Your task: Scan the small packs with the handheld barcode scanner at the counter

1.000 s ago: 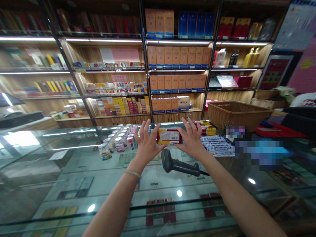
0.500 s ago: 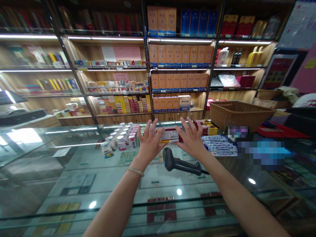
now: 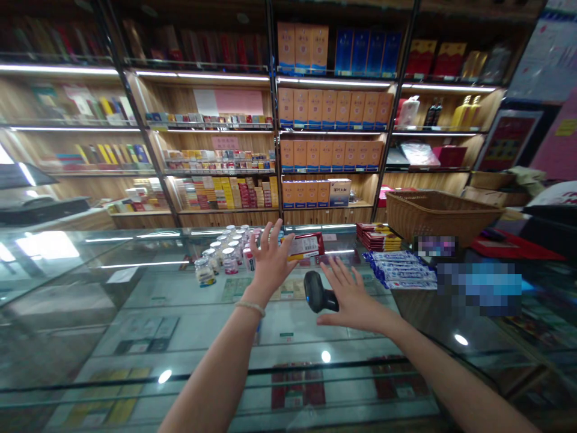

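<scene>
A red packet with a white barcode label [image 3: 307, 245] is at the fingers of my left hand [image 3: 270, 258], its left end against my thumb and its right end free. The fingers of that hand are spread. My right hand [image 3: 349, 294] is spread over the handle of a black handheld scanner [image 3: 315, 292] on the glass counter, hiding most of the handle; no grip on it shows. Left of my left hand stand several small jars with white lids [image 3: 229, 258].
Right of my hands lie blue-and-white sachets [image 3: 401, 269] and a stack of red and yellow packets [image 3: 377, 237]. A wicker basket [image 3: 442, 213] stands behind them. Shelves of boxes [image 3: 331, 155] line the back.
My right hand has left the red packet and come down and nearer, over the scanner's handle. The packet's right end has tilted up beside my left hand. The view has shifted slightly.
</scene>
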`<state>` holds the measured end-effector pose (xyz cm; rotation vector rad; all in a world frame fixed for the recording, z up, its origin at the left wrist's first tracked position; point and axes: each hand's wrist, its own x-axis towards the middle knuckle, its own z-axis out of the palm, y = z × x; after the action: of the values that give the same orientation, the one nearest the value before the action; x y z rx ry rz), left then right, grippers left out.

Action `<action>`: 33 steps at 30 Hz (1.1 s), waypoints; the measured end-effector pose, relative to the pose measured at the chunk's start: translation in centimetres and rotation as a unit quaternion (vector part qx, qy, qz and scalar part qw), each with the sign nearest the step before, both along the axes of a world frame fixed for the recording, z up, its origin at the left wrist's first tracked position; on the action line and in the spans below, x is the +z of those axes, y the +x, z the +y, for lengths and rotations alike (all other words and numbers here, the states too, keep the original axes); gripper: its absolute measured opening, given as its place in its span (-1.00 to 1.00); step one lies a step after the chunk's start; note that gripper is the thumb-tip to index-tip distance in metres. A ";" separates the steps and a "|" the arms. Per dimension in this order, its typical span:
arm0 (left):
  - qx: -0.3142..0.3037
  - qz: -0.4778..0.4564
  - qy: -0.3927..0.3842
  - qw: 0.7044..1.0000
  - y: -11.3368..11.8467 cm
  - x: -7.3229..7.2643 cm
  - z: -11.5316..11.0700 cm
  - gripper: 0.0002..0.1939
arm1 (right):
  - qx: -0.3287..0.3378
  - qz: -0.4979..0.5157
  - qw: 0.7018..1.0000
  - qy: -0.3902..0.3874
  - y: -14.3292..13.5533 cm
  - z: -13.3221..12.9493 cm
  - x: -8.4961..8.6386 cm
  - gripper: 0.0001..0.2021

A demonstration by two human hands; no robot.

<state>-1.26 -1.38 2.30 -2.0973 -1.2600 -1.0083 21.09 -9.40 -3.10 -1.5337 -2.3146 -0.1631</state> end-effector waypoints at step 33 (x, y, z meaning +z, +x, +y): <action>0.036 0.001 -0.003 0.999 -0.3 -0.7 0.6 -0.38 | -0.079 0.121 0.989 0.009 0.1 -2.5 2.3 -0.63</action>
<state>-1.51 -0.82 1.62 -2.0409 -1.3292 -0.9721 21.22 -11.95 -0.76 -1.6295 -2.0010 -0.0329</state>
